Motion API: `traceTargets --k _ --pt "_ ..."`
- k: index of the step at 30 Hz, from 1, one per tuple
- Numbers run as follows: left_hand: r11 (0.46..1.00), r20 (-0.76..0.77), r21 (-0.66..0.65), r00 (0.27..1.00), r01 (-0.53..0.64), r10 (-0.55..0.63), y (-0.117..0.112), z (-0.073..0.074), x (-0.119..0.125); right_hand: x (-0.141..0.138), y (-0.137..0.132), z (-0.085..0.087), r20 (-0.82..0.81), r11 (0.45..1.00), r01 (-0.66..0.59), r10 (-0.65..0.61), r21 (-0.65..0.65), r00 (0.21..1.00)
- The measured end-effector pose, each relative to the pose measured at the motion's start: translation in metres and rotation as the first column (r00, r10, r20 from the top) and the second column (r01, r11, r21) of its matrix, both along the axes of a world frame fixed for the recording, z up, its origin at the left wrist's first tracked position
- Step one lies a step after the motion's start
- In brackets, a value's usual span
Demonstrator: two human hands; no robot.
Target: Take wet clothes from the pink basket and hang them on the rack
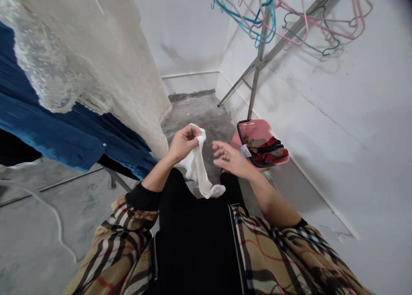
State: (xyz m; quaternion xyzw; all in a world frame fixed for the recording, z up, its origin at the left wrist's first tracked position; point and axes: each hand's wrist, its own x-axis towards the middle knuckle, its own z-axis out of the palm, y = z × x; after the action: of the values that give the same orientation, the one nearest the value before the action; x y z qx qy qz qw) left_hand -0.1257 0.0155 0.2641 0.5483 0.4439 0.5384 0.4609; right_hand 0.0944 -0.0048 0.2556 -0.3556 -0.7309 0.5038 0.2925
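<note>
Pinched in the fingers of my left hand (186, 144) is a thin white sock (201, 170), which hangs down in front of my legs with its foot end bent to the right. More white fabric (190, 166) hangs beside it on the left; whether it is a second sock I cannot tell. My right hand (232, 158) is a short way to the right of the sock, fingers apart and holding nothing, slightly blurred.
A pink basket (257, 127) with red and dark clothes (267, 151) stands at the right by the wall. Blue hangers (247, 24) and pink hangers (322, 18) hang on a metal rack (257, 65). On the left hang a cream lace-edged cloth (112, 50) and a blue garment (74, 140).
</note>
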Motion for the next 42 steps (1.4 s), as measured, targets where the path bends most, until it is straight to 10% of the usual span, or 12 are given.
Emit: traceTargets --k 6,13,27,34,42 --pt "0.985 -0.171 0.046 0.973 0.166 -0.156 -0.018 0.008 0.009 -0.024 0.015 0.016 0.008 0.986 0.003 -0.005 0.165 1.000" --pt "0.982 0.011 0.085 0.985 0.169 -0.170 -0.023 -0.011 0.002 -0.029 0.007 0.021 0.114 0.934 0.010 -0.055 0.358 0.992" --pt "0.994 -0.519 -0.099 0.850 0.040 -0.086 -0.020 -0.118 0.013 -0.001 -0.002 0.038 -0.180 0.918 0.317 -0.279 0.236 0.943" --pt "0.980 -0.543 -0.073 0.832 -0.185 0.117 -0.012 -0.120 0.022 0.011 -0.005 0.039 -0.234 0.930 0.326 -0.284 0.170 0.930" --pt "0.972 -0.405 -0.172 0.911 -0.161 0.079 -0.008 -0.125 0.025 0.009 -0.007 0.037 -0.254 0.932 0.318 -0.269 0.175 0.929"
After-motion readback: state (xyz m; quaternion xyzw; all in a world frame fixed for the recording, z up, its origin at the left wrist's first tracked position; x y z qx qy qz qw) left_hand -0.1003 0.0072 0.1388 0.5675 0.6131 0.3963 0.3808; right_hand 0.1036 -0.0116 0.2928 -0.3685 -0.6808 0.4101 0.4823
